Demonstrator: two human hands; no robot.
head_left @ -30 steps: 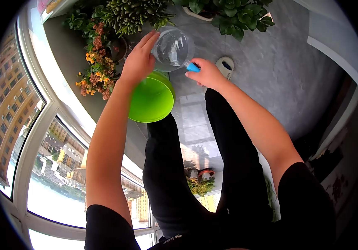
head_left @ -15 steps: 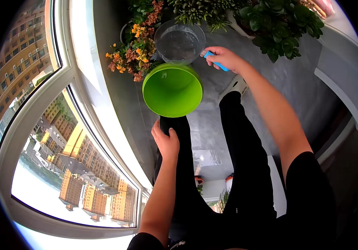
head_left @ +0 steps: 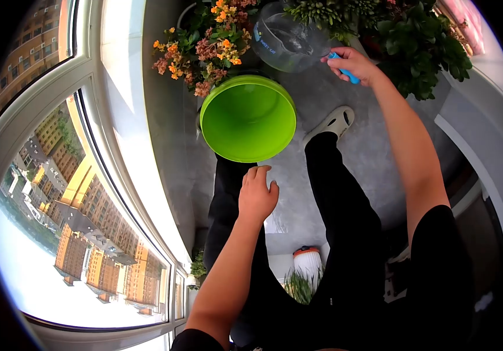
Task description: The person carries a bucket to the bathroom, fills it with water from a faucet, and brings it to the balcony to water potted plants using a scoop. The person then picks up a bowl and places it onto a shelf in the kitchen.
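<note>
My right hand point(head_left: 354, 65) is closed around the blue handle point(head_left: 345, 69) of a clear plastic water dipper point(head_left: 280, 50). The dipper is tilted among the plants, and blue lettering shows on its side. Just below it, a bright green bucket point(head_left: 248, 123) stands with its round mouth facing me; I see only its smooth green inside. My left hand point(head_left: 258, 193) is near the bucket's lower rim, fingers loosely bent and thumb apart, with nothing in it. Whether its fingertips touch the bucket I cannot tell.
Orange-flowered plants point(head_left: 204, 50) grow left of the dipper. A leafy succulent point(head_left: 421, 52) is at the upper right. A window frame point(head_left: 102, 117) runs along my left. My shoe point(head_left: 336, 121) rests on the grey floor point(head_left: 298, 193). A white ribbed pot point(head_left: 308, 263) is between my legs.
The dipper has moved right and slightly up with my right hand and turned, so its lettering shows. My left hand has shifted right along the bucket's lower side.
</note>
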